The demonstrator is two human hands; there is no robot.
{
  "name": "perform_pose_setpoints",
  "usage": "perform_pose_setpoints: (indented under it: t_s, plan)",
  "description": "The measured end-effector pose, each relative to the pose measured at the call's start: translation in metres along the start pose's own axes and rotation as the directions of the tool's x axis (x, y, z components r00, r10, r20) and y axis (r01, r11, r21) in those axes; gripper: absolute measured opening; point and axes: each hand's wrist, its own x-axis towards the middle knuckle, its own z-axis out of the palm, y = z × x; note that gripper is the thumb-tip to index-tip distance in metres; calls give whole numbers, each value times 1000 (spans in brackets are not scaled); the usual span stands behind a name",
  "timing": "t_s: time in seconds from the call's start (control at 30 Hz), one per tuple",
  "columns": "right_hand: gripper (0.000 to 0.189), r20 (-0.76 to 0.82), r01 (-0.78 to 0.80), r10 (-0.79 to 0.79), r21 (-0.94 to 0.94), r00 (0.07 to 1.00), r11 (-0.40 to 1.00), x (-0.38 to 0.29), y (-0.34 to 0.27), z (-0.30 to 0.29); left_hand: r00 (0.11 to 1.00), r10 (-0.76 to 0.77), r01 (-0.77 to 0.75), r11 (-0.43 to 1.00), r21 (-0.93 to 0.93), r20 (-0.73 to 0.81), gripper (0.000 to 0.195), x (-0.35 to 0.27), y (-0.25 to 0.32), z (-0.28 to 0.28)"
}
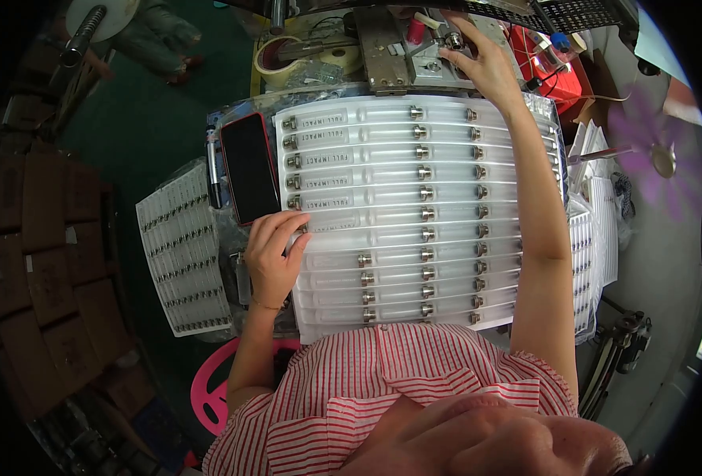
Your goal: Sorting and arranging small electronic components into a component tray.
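A white slotted tray [321, 241] lies before me, holding rows of clear tubes with metal end fittings; some tubes bear printing. My left hand [276, 253] is at the tray's left edge, its thumb and fingertips around the metal end of a tube [333, 223] lying in a slot. My right hand [487, 65] reaches to a metal fixture [431, 68] beyond the tray. Its thumb and fingers are apart around a small metal fitting [455, 40] on the fixture; whether they touch it is unclear.
A phone [250, 169] and a pen [213, 166] lie left of the tray. Tape rolls [279, 59] stand behind it, and a red bin [556, 77] is at the back right. More filled trays [187, 256] sit at left and right. A purple fan [660, 160] is at right.
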Motion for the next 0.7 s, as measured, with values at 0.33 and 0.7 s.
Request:
perform_pose_setpoints:
  t_s: [0.33,0.7]
  plan:
    - [59,-60,77,-76,13,995,997,1,3,3,999,35,-30,988,149,-26,31,-2,8,-3]
    - [67,-25,39,-39,30,999,999,-50,-16,-32,982,117,-135,985,111,151,34,-36,23,-21]
